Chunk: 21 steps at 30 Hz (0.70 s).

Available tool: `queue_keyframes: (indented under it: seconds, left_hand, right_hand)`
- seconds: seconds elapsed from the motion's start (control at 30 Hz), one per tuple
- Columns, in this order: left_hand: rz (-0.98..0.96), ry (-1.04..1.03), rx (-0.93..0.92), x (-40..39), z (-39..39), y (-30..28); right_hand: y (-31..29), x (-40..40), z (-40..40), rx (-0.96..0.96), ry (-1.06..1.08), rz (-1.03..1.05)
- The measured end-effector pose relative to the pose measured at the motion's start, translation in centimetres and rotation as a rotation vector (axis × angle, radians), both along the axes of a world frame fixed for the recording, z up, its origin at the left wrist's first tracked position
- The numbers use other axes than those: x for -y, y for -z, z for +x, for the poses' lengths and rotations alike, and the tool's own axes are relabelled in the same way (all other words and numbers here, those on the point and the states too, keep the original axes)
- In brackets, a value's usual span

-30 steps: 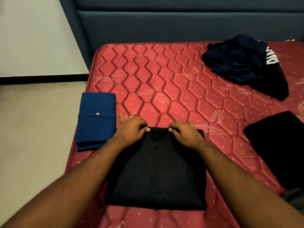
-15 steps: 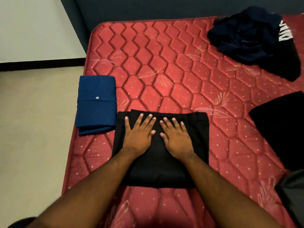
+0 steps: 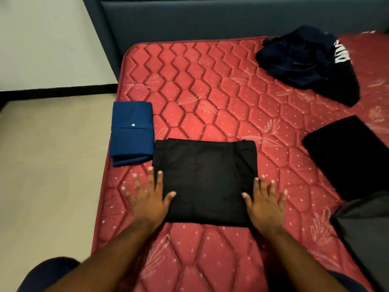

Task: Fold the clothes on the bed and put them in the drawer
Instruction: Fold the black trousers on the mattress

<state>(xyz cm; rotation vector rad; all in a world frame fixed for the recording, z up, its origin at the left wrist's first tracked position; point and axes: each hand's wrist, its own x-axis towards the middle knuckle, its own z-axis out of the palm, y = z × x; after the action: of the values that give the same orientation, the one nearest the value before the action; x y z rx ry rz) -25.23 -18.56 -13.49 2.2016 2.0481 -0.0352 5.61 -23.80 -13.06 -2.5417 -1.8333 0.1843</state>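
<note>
Fingers point(image 3: 154, 180) spread flat, holding nothing: left hand point(image 3: 148, 199) and right hand point(image 3: 266, 202) flank the folded black garment point(image 3: 207, 180), lower centre

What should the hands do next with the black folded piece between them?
Probably slide the fingers under its side edges and lift it. The black piece lies folded square on the mattress, the left hand and right hand lie flat and spread at its two sides, holding nothing. It could go onto the blue piece beside it.
</note>
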Motion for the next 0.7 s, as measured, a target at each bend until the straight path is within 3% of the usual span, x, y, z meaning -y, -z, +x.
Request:
queue_keyframes:
  seconds: [0.1, 0.17, 0.27, 0.33, 0.47, 0.57, 0.7]
  left_hand:
    - [-0.030, 0.334, 0.079, 3.2, 3.7, -0.1]
    - [-0.101, 0.320, 0.067, 4.3, 2.3, 0.4]
    - [-0.172, -0.128, 0.081, 4.1, -3.7, 0.6]
    - [-0.147, -0.275, 0.122, 3.8, -5.3, -1.5]
    - [-0.170, -0.340, 0.727, 0.2, -2.1, -3.2]
    - [-0.214, -0.601, 1.027, -4.3, -1.5, -0.5]
    - [-0.372, -0.722, 1.273, -5.2, 0.9, -4.5]
  right_hand:
    - [-0.4, 1.4, -5.6, -0.108, -0.255, 0.005]
    - [0.5, 3.5, -6.7, -0.125, -0.411, -0.075]
    - [0.2, 3.8, -1.8, -0.136, -0.205, -0.144]
    - [-1.5, 2.6, -0.1, -0.218, -0.014, -0.111]
    - [-4.3, -1.8, -1.7, -0.614, 0.230, 0.221]
    - [-2.1, -4.7, -1.2, -0.894, 0.486, 0.215]
    - [-2.9, -5.7, -1.6, -1.282, 0.655, 0.184]
